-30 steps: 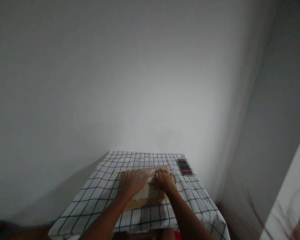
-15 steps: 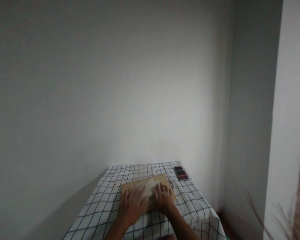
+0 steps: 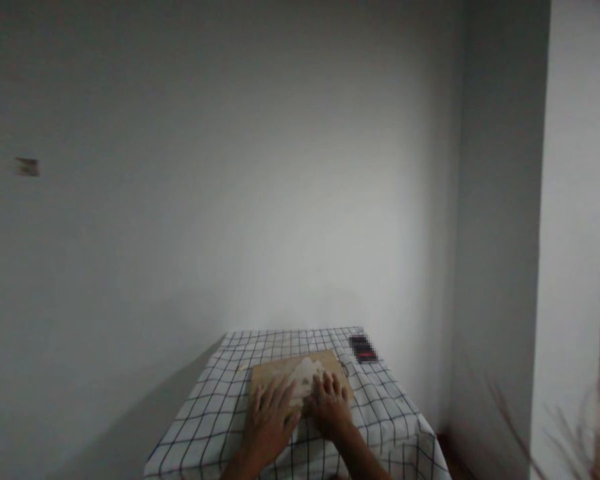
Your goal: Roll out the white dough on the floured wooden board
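Observation:
A wooden board (image 3: 270, 368) lies on the table, with a flat whitish piece (image 3: 306, 371) on it that looks like dough. My left hand (image 3: 273, 413) rests palm down over the board's near left part, fingers spread, at the left side of the pale piece. On the other side, my right hand (image 3: 330, 405) lies with its fingers stretched out over the piece's right edge. Neither hand grips anything. Part of the pale piece and the near edge of the board are hidden under my hands.
A white cloth with dark checks (image 3: 205, 413) covers the table, which stands against a plain wall (image 3: 280, 200). A dark, pixelated object (image 3: 363, 348) lies at the far right of the tabletop. Thin dry stems (image 3: 513, 427) show at lower right, near a white pillar (image 3: 573, 233).
My right hand has drawn back slightly toward the near edge, uncovering more of the pale piece. My left hand stays about where it was. The camera view has turned a little left.

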`<state>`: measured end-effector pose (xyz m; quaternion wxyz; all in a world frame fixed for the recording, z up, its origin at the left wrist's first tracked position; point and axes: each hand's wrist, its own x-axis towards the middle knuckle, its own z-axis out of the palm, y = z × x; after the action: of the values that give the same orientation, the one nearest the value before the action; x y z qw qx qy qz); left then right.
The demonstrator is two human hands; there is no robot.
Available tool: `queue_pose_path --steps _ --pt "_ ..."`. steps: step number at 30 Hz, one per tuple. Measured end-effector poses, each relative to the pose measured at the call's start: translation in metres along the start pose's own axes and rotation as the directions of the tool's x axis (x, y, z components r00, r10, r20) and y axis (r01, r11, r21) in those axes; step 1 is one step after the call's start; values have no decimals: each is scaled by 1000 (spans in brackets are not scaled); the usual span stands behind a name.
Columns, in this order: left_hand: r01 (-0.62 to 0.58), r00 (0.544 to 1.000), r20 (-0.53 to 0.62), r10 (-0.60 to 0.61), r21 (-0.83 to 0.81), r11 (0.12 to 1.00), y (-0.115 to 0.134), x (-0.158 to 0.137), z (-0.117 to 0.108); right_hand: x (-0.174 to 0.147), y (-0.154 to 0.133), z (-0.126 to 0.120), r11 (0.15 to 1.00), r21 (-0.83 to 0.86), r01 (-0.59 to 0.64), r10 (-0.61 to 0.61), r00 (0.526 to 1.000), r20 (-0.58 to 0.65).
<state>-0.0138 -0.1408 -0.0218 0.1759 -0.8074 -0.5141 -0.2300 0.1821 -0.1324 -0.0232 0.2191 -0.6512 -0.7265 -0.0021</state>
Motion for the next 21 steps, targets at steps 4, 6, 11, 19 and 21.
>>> queue_pose_path --steps 4,6,11,19,21 --pt "0 1000 8 0 3 1000 -4 5 5 6 0 0 1000 21 -12 12 1000 11" --pt "8 1000 10 -8 -7 1000 -6 11 7 11 0 -1 1000 18 -20 20 1000 8" --pt "44 997 65 -41 -45 998 -12 30 12 30 -2 -8 1000 1 -29 29 998 54" --pt "46 993 114 -37 -76 996 -24 60 29 54 -4 -29 994 -87 72 -63 992 110" --pt "59 992 114 -47 -99 993 -27 67 34 59 -5 -32 984 -130 124 -107 986 130"
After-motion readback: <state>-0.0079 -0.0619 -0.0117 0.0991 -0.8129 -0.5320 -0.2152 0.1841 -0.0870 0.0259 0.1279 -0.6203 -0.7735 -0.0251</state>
